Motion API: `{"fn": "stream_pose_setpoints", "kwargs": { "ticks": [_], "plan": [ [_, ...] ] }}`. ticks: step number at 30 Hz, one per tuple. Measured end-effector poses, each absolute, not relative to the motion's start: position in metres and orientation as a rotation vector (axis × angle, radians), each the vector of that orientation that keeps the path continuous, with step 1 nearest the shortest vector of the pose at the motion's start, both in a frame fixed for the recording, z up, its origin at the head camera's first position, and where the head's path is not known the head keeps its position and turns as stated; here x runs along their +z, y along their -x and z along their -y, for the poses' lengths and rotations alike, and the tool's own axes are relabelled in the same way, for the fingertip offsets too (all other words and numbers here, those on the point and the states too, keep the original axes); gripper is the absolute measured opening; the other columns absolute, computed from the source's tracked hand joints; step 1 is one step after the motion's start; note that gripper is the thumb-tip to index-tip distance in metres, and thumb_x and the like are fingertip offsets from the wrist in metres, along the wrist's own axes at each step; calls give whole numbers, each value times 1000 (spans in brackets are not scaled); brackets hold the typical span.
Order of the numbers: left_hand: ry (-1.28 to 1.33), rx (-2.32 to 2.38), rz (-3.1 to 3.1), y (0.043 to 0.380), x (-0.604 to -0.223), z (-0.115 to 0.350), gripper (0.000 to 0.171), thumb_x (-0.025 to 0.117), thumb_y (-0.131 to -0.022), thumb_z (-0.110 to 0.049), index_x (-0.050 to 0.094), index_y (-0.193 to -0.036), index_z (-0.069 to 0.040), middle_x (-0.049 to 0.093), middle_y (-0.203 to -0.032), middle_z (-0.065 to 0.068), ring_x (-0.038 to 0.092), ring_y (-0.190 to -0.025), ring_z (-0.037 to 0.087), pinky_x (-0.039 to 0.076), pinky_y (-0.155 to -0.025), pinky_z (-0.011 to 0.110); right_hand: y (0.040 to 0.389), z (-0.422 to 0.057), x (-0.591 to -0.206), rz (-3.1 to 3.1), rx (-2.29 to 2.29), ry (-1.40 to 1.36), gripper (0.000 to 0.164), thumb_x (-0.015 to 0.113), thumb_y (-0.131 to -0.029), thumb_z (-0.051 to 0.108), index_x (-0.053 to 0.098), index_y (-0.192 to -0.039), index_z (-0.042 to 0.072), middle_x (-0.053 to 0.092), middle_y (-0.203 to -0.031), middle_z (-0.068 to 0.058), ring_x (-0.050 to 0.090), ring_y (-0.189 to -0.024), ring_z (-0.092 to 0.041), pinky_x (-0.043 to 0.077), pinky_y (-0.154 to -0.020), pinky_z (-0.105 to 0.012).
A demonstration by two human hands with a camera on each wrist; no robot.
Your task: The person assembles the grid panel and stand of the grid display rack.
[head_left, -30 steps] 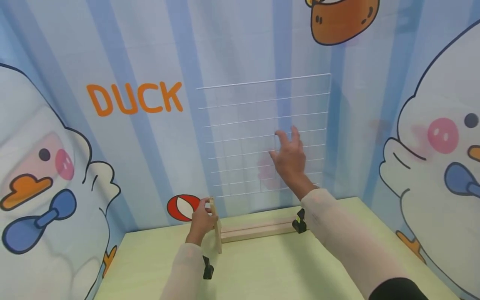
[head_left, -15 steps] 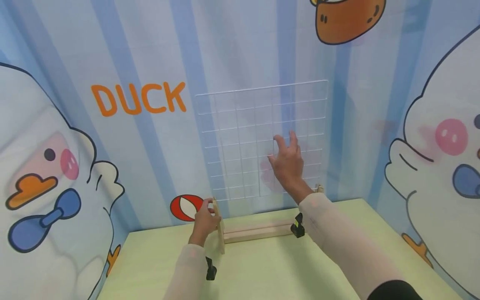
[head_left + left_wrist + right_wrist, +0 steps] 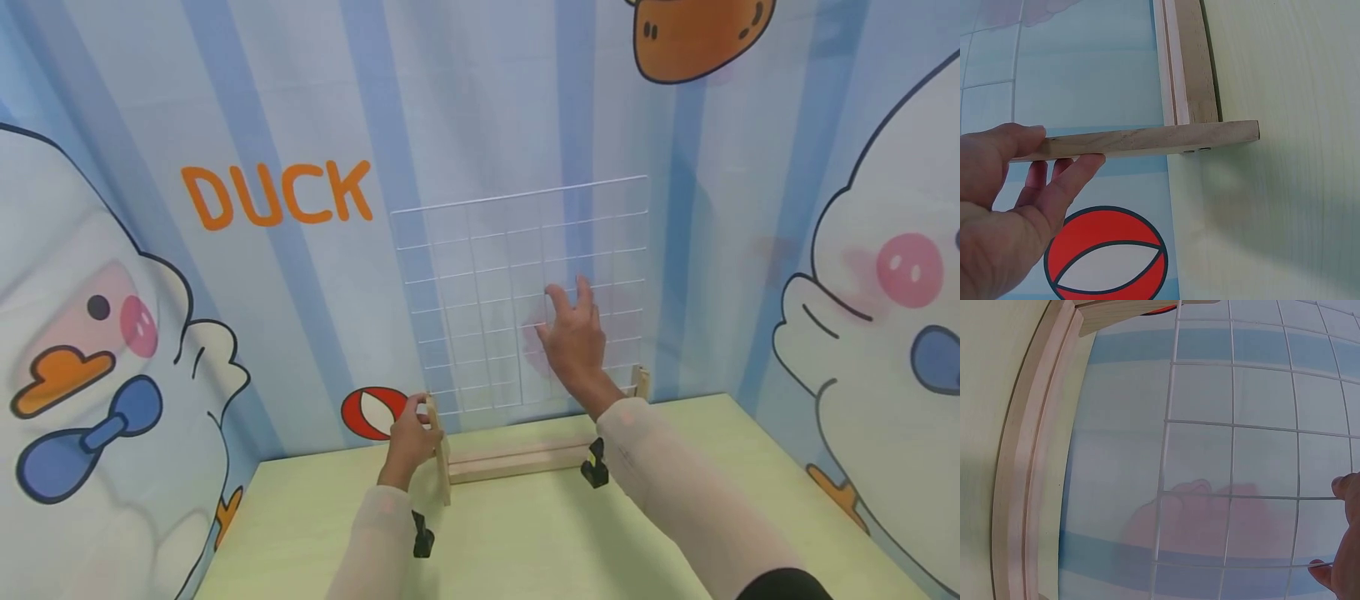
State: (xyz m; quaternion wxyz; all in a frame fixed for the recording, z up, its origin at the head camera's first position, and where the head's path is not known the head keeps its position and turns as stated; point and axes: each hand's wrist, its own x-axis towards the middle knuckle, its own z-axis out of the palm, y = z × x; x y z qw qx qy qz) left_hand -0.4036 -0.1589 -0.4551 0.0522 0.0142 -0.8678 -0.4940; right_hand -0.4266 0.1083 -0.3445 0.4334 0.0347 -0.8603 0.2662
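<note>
A white wire grid panel stands upright above a wooden stand, in front of the backdrop. My right hand holds the panel by its wires right of its middle, fingers bent over them and thumb to the left. In the right wrist view the fingertips meet the wires, and the panel's bottom wire is apart from the stand's grooved crossbar. My left hand pinches the stand's left wooden end piece near its top. The left wrist view shows the thumb on one face of that end piece and fingers on the other.
The stand's right end piece shows partly behind my right forearm. The pale yellow table meets a striped backdrop with printed ducks behind and at the sides. A black device is on each wrist.
The wire grid panel has come down toward the stand with my right hand. More of the right end piece shows. My left hand keeps its pinch, and the head view has shifted slightly.
</note>
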Motion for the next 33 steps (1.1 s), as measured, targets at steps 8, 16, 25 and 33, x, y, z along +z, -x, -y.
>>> {"fn": "stream_pose_setpoints", "kwargs": {
  "ticks": [8,16,25,33],
  "plan": [
    [-37,-1513,2639,403,-455,160,60,67,-91,3,43,-144,-10,63,-124,25,68,-106,38,64,-72,44,424,-109,-353,2156,684,-69,55,83,-85,16,56,-132,17,38,-158,-22,59,-123,-46,61,-71,-54],
    [-17,-1497,2639,401,-457,159,60,68,-90,3,44,-143,-10,65,-117,24,70,-100,36,64,-71,43,424,-108,-366,2164,651,-64,53,83,-86,18,57,-132,18,38,-158,-22,61,-120,-45,61,-68,-50],
    [2,-1383,2694,401,-451,162,61,72,-88,-1,44,-142,-4,65,-118,25,69,-100,36,62,-77,45,424,-109,-377,2172,656,-62,53,83,-85,18,56,-131,19,39,-156,-21,62,-117,-44,61,-68,-51],
    [30,-1319,2586,403,-399,159,75,68,-95,-23,29,-153,2,39,-147,32,46,-135,46,43,-110,59,425,-110,-374,2189,662,-51,53,83,-85,19,56,-131,19,39,-157,-20,63,-115,-43,61,-70,-51]
  ]
}}
